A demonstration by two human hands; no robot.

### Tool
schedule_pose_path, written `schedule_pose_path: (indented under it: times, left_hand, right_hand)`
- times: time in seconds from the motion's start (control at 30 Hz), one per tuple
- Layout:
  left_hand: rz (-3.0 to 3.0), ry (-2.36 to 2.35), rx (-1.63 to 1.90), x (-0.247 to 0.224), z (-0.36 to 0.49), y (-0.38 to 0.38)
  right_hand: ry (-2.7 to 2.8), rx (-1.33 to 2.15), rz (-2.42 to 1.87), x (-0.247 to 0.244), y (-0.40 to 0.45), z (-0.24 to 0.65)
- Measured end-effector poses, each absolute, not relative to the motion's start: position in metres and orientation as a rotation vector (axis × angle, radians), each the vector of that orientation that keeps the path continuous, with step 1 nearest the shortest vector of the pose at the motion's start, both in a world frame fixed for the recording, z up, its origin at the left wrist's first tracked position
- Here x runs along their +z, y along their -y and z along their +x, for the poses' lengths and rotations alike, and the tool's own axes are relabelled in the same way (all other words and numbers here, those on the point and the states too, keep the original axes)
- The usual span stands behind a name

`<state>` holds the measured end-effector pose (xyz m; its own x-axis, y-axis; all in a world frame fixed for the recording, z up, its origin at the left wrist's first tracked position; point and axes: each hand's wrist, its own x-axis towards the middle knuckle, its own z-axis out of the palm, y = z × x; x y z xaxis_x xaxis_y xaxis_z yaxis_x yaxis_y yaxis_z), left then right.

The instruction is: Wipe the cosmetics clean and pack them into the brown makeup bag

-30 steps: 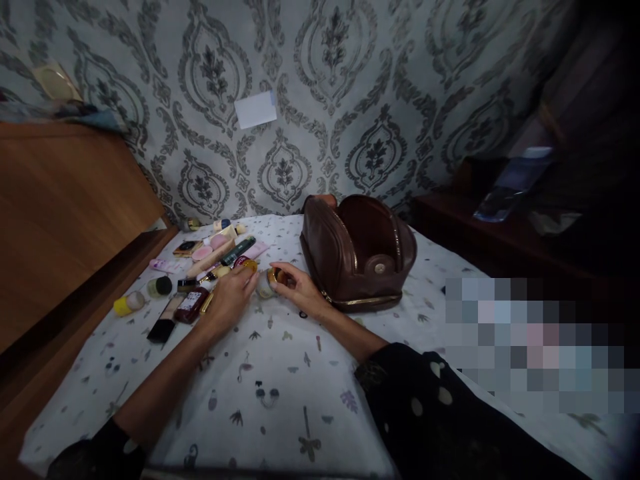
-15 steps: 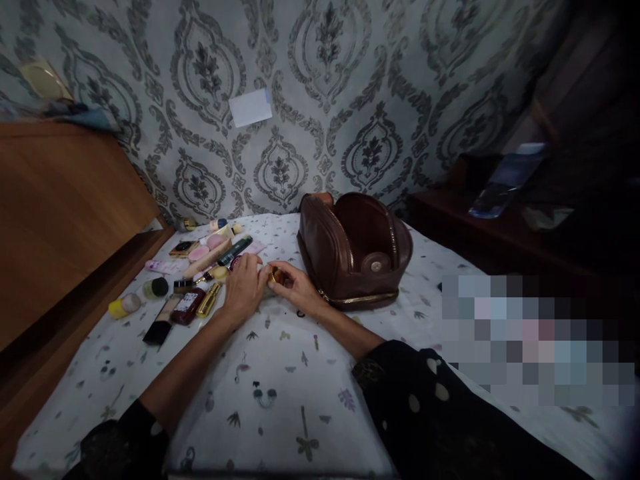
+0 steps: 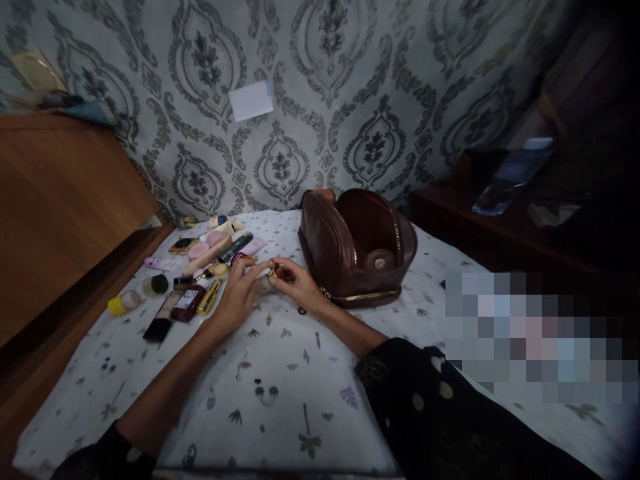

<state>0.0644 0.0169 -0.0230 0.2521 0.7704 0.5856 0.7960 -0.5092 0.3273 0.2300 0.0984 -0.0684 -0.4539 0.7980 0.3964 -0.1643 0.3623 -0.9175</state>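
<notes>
Between my two hands is a small gold and amber item (image 3: 274,269), mostly covered by fingers, so its kind is unclear. My right hand (image 3: 299,288) grips it from the right with thumb and fingers closed. From the left, my left hand (image 3: 241,292) brings its fingertips together against it. Close beside my left hand lie a gold tube (image 3: 209,297), a dark red bottle (image 3: 188,303) and a round dark red item (image 3: 240,258), partly hidden by the fingers. A brown leather bag (image 3: 325,243) stands unzipped to the right of my hands.
Several cosmetics lie at the left, among them a green tube (image 3: 236,247), a black-capped bottle (image 3: 159,323) and a yellow-capped container (image 3: 124,303). A wooden panel (image 3: 70,220) bounds the left side. The patterned sheet (image 3: 235,420) ends at a papered wall (image 3: 280,167).
My left hand's fingers have shifted and now reach out straighter toward the small gold item. My right hand keeps its grip on it. The view has tilted slightly.
</notes>
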Motion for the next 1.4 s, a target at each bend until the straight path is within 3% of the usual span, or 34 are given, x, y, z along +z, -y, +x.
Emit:
schedule_pose_path:
  times: [0.2,0.83,1.2,1.4]
  left_hand:
    - [-2.412,1.578,-1.358,-0.017,0.065,-0.015]
    - [-2.107,1.909,-1.530,-0.017,0.073,-0.011]
    - [-2.408,1.479,-1.059,-0.008,0.057,-0.007]
    - [-2.377,1.728,-1.209,-0.011,0.057,-0.008]
  right_hand:
    - [1.699,1.262,-0.578,-0.064,-0.096,0.231]
    - [1.696,1.253,-0.583,-0.062,-0.094,0.232]
    - [1.696,1.266,-0.575,-0.064,-0.094,0.232]
    - [1.731,1.207,-0.589,-0.066,-0.094,0.233]
